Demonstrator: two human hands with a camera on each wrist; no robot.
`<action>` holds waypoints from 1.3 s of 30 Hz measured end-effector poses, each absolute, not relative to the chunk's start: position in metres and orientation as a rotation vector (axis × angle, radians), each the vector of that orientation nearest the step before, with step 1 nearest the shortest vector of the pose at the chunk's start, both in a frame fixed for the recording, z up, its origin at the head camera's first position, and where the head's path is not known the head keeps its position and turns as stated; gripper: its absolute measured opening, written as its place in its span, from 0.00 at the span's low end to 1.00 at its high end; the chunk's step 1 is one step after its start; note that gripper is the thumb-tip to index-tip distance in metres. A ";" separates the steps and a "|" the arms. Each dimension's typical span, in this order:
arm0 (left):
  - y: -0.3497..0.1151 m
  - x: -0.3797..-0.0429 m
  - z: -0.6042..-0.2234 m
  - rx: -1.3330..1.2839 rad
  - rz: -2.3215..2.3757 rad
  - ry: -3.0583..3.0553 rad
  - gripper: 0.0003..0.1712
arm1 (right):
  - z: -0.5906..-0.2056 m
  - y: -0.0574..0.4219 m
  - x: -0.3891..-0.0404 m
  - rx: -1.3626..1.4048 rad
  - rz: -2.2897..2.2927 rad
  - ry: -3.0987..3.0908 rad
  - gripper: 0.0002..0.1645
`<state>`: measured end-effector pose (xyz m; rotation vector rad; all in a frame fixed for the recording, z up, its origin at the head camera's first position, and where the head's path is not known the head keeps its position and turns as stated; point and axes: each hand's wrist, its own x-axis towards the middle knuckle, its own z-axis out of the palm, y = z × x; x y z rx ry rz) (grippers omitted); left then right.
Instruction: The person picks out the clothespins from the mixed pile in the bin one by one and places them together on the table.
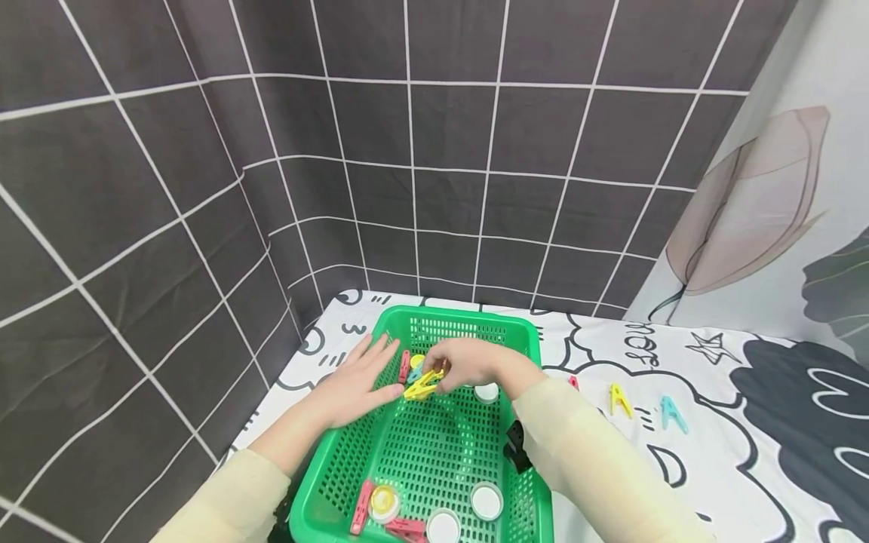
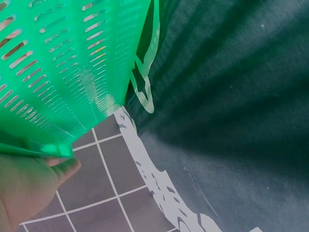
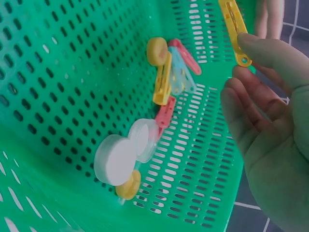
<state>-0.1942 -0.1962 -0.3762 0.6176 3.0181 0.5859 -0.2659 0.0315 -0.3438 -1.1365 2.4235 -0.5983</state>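
Note:
Inside the green basket [image 1: 536, 452], toward its far end, my right hand [image 1: 465, 362] pinches a yellow clothespin [image 3: 235, 34] between thumb and fingers, above the basket floor. My left hand [image 1: 356, 386] lies at the basket's left rim, fingers straight and thumb pointing inward near the clothespin. In the left wrist view, part of that hand [image 2: 29, 188] shows beside the rim. Below the right hand are a yellow clothespin [image 3: 162, 82], a blue clothespin [image 3: 177, 72], a red clothespin [image 3: 186, 55] and a yellow cap [image 3: 157, 50].
At the basket's near end lie a pink clothespin [image 1: 363, 507], a yellow cap [image 1: 383, 499] and white caps [image 1: 486, 501]. On the patterned cloth at right are a yellow clothespin [image 1: 619, 400] and a blue clothespin [image 1: 672, 415]. A dark tiled-pattern curtain [image 1: 448, 188] stands behind.

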 end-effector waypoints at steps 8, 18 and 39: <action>-0.196 -0.194 -0.376 0.628 0.598 3.023 0.44 | -0.331 0.044 -0.268 -1.120 -0.697 2.392 0.13; -0.197 -0.194 -0.377 0.633 0.587 3.028 0.46 | -0.322 0.064 -0.272 -1.097 -0.813 2.377 0.13; -0.197 -0.194 -0.377 0.620 0.590 3.025 0.48 | -0.326 0.123 -0.274 -0.954 -0.988 2.444 0.17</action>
